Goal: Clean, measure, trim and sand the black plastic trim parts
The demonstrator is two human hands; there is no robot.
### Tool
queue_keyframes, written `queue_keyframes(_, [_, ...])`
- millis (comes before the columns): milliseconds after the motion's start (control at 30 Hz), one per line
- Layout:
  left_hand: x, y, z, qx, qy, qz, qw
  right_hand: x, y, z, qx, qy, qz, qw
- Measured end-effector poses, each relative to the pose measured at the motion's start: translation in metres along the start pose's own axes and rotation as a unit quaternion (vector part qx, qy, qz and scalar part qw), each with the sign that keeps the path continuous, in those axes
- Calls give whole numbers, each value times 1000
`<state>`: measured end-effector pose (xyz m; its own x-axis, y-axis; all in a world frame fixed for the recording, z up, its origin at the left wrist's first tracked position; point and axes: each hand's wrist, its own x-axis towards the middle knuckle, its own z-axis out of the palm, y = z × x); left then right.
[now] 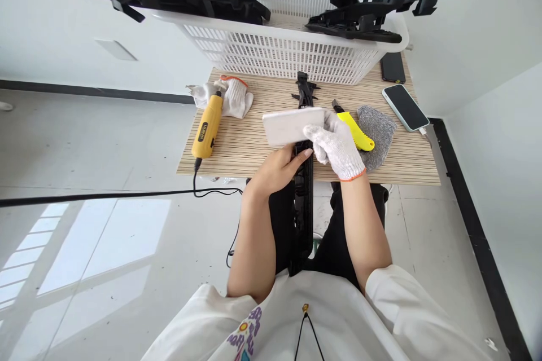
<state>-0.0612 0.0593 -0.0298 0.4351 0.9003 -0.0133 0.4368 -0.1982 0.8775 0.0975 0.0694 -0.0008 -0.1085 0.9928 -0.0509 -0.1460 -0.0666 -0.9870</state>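
Note:
My right hand (pixel 336 144), in a white knit glove with an orange cuff, grips a flat white rectangular piece (pixel 285 127) between thumb and fingers. It covers part of a long black plastic part (pixel 304 203), which runs from the table towards my lap. My bare left hand (pixel 282 169) is closed round that part just below the white piece, thumb across its top. To the right of my gloved hand lie a yellow utility knife (pixel 357 131) and a grey cloth (pixel 381 134).
A yellow corded rotary tool (pixel 208 127) rests at the table's left beside a white glove (pixel 237 97). Behind stands a white slatted basket (pixel 279 48) with black plastic parts (pixel 359 14) sticking over its rim. Two phones, one a white-edged phone (pixel 406 106), lie at right.

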Motion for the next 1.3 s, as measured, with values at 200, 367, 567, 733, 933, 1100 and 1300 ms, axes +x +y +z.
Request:
queue_keyframes(200, [0, 0, 1, 26, 11, -50, 998, 3, 5, 5, 42, 65, -25, 997])
queue_keyframes(367, [0, 5, 0, 21, 20, -49, 998, 4, 2, 6, -18, 124, 7, 992])
queue_keyframes(567, [1, 5, 3, -2, 39, -23, 999, 4, 1, 5, -28, 31, 19, 999])
queue_keyframes(733, [1, 4, 2, 21, 23, -74, 997, 6, 1, 5, 32, 104, -6, 994])
queue_keyframes(933, [0, 9, 2, 19, 10, -84, 996, 11, 2, 2, 48, 154, 2, 987])
queue_keyframes(1100, [1, 11, 2, 6, 7, -61, 998, 16, 7, -4, 42, 117, 17, 992])
queue_keyframes(1300, [0, 12, 1, -5, -2, -73, 997, 14, 3, -12, 52, 135, 15, 989])
